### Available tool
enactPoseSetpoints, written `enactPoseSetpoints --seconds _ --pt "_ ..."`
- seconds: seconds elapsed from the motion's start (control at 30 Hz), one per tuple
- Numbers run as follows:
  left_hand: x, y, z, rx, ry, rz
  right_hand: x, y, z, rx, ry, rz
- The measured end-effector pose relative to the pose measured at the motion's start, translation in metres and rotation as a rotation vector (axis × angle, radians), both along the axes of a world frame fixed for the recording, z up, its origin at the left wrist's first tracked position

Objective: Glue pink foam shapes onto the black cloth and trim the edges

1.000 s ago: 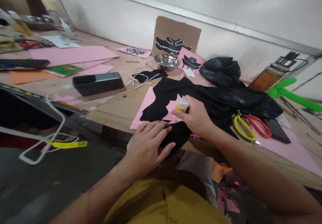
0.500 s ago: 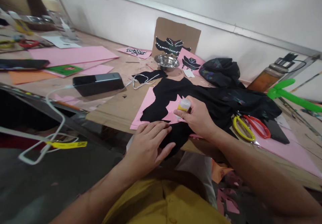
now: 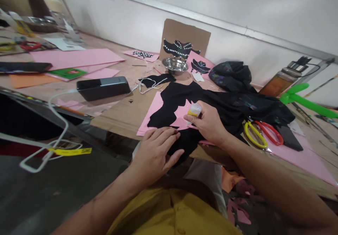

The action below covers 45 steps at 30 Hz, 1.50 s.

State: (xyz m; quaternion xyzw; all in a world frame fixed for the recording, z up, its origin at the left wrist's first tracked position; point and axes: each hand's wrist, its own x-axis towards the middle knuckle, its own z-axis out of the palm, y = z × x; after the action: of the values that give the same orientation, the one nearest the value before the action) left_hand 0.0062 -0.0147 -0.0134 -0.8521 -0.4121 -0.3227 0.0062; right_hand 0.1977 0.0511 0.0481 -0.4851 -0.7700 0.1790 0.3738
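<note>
Between the clamped thumb and fingers of the right hand (image 3: pixel 212 122) is a white bottle (image 3: pixel 195 108), its yellow label (image 3: pixel 192 113) unreadable, over pink paper (image 3: pixel 181 114); the left hand (image 3: pixel 154 152) rests, fingers nearly together, thumb apart, on black cloth (image 3: pixel 188 141).

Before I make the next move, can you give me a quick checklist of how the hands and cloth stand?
1. Right hand gripping the yellow-banded bottle: ok.
2. Bottle above the bare pink area: ok.
3. Bottle's tip touching the pink: cannot tell, the bottle and hand obscure it.
4. Left hand resting on the black cloth, apart from the bottle: ok.
5. Cloth flat throughout: not ok, rumpled to the right.
6. Scissors clear of both hands: ok, lying to the right.
</note>
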Motion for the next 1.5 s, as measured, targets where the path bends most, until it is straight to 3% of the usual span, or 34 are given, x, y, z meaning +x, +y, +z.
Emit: enactPoseSetpoints --seconds 0.23,0.57,0.77,0.97,1.2,1.5 --pt "0.000 0.001 0.000 0.007 0.010 -0.008 -0.012 -0.004 0.002 0.015 -0.011 0.036" --pt "-0.002 -0.002 0.000 0.004 -0.005 -0.010 0.001 0.001 -0.001 0.029 -0.017 -0.054" --pt "-0.001 0.000 0.001 -0.003 0.006 -0.003 -0.004 -0.003 -0.001 -0.025 0.021 -0.025" --pt "0.000 -0.005 0.000 0.003 -0.018 0.008 0.002 -0.002 0.000 0.036 0.003 -0.061" --pt "0.018 -0.024 0.006 0.064 -0.013 0.055 0.004 -0.003 0.002 0.028 0.003 -0.054" --pt "0.036 -0.020 0.011 -0.012 0.091 0.108 0.003 -0.001 0.001 0.012 0.002 -0.065"
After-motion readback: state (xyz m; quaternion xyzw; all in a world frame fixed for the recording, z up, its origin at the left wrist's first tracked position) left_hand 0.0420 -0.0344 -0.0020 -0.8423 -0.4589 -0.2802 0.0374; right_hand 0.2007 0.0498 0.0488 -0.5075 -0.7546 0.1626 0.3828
